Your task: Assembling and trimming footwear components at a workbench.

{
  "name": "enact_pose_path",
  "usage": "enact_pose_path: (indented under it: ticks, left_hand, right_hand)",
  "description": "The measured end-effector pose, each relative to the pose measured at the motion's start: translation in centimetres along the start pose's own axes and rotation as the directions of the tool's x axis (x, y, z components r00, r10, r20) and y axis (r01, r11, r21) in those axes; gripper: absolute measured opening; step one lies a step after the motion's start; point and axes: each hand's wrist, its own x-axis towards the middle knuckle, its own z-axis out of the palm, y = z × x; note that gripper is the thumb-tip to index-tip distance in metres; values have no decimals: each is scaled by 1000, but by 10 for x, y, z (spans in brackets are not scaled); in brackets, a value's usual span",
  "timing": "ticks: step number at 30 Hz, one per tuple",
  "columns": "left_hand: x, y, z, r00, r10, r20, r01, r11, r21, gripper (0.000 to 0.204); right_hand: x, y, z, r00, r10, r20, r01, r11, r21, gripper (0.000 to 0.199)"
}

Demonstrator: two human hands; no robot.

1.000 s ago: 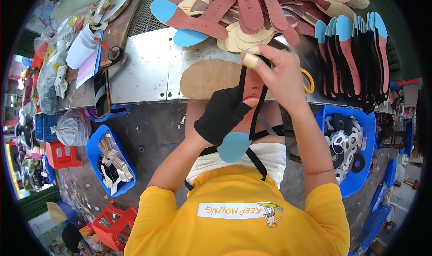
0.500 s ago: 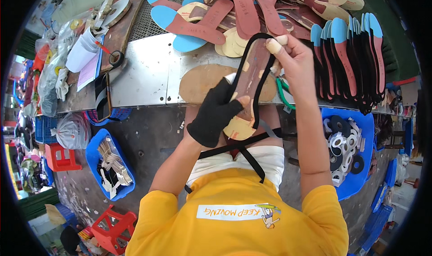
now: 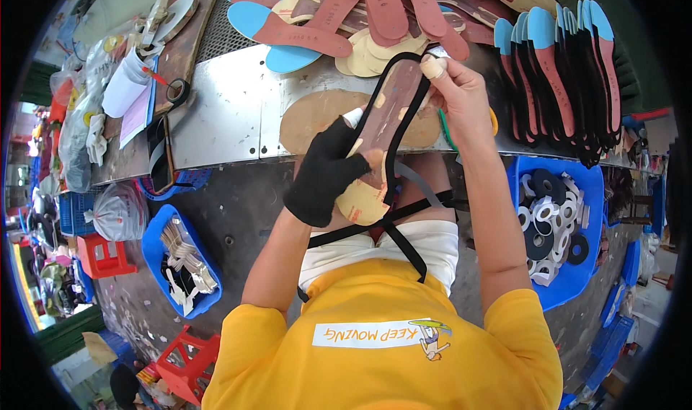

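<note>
My left hand (image 3: 324,172), in a black glove with bare or taped fingertips, grips a shoe insole (image 3: 389,111) by its lower left side, thumb across its face. The insole is tan and brown, tilted over the bench edge above my lap. A black strip (image 3: 408,121) runs around its rim. At the upper right end, my right hand (image 3: 465,103) is closed with taped thumb and fingers pinching the strip at the edge. Beneath the insole lies a brown oval board (image 3: 310,121). Next to my right hand shows a green curved piece (image 3: 444,130), partly hidden.
Beyond my hands lies a pile of insoles (image 3: 310,36). Black-edged insoles (image 3: 551,85) stand in a row at right. A blue tub (image 3: 597,215) of tape rolls sits below right; a blue basket (image 3: 153,250) and red stools (image 3: 108,257) are left. Black tape (image 3: 178,91) lies near papers.
Relative to my lap, the insole's lower end has swung left with my left hand. My right hand keeps its pinch near the top edge. The view has shifted slightly.
</note>
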Motion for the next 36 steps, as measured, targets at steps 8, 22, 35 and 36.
enact_pose_path:
  ticks: [8, 22, 35, 36]
  left_hand:
    - [0, -16, 5, 931, 342, 125, -355, 779, 517, 31]
    - [-17, -4, 4, 990, 129, 59, -139, 961, 238, 33]
    - [1, -32, -4, 970, 75, -231, -107, 985, -132, 37]
    - [0, -32, -15, 986, -114, -124, 70, 947, -314, 39]
  right_hand:
    - [-30, -8, 37, 896, -439, 72, 351, 598, -721, 97]
    - [-9, -21, 31, 890, -432, 144, 417, 644, -641, 68]
    - [-66, 8, 7, 937, 176, 301, -68, 938, -339, 20]
    - [-59, 5, 8, 959, -134, 248, 231, 877, -422, 24]
